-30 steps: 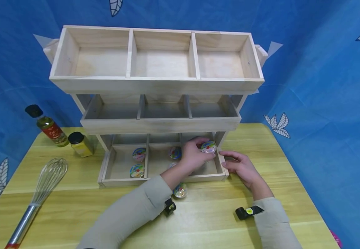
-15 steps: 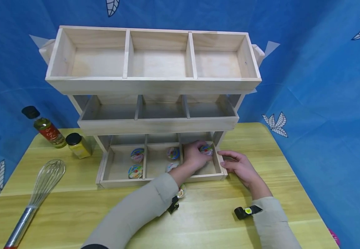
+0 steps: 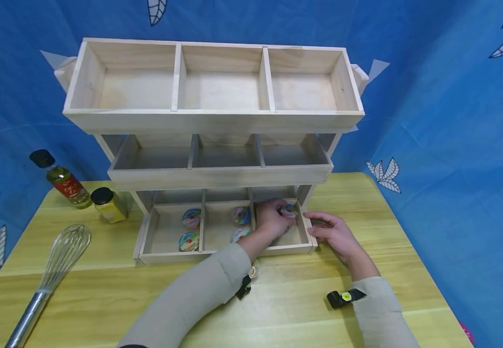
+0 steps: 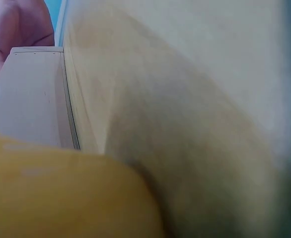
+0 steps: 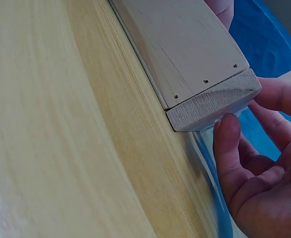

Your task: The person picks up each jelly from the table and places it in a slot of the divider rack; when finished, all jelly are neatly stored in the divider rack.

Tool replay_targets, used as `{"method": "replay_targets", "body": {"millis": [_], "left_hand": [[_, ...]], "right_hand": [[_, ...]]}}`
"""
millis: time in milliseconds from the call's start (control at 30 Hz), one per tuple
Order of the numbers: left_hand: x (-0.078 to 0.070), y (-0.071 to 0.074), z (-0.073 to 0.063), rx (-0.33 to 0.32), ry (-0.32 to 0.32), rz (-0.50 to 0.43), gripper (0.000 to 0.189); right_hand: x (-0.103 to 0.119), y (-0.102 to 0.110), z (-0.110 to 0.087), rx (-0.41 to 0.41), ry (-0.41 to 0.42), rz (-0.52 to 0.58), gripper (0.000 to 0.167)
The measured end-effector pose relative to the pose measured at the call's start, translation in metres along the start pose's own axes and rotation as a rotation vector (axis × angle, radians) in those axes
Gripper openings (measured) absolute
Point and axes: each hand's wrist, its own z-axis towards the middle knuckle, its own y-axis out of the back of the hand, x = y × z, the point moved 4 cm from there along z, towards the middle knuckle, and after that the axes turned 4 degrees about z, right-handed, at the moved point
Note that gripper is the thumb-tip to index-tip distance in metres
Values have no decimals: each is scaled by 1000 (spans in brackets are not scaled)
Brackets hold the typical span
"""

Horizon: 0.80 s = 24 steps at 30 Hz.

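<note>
In the head view, my left hand (image 3: 271,218) reaches into the right compartment of the wooden rack's bottom tray (image 3: 170,258). It holds a small plastic cup with a printed foil lid (image 3: 288,211) between thumb and fingers, low inside the compartment. My right hand (image 3: 334,235) rests its fingertips at the right end of that tray; the right wrist view has its thumb (image 5: 228,130) right by the tray's corner. Similar cups lie in the other sections: two in the left one, such as the lower cup (image 3: 188,241), and two in the middle one, such as the upper cup (image 3: 241,215).
Another cup (image 3: 254,268) stands on the table before the tray, partly hidden by my left wrist. Above hang the middle tier (image 3: 221,179) and top tier (image 3: 216,121). At the left are a whisk (image 3: 55,270), a yellow jar (image 3: 110,205) and an oil bottle (image 3: 66,183).
My left hand has lowered the cup deeper into the right compartment, and its forearm has shifted slightly right. My right hand stays at the tray's end.
</note>
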Motion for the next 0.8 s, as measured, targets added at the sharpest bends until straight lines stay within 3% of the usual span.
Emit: {"method": "replay_targets", "body": {"millis": [367,633,800], "left_hand": [[-4,3,-3,-2,-1,-14,49],[-16,24,-7,185,146,-53,70],[-19,47,-12,225,145,-107,76]], "right_hand": [[-1,0,0,-7,-15,14,48],[0,0,0,-7,-14,5,49],[0,0,-1,-8,-16,2,48]]}}
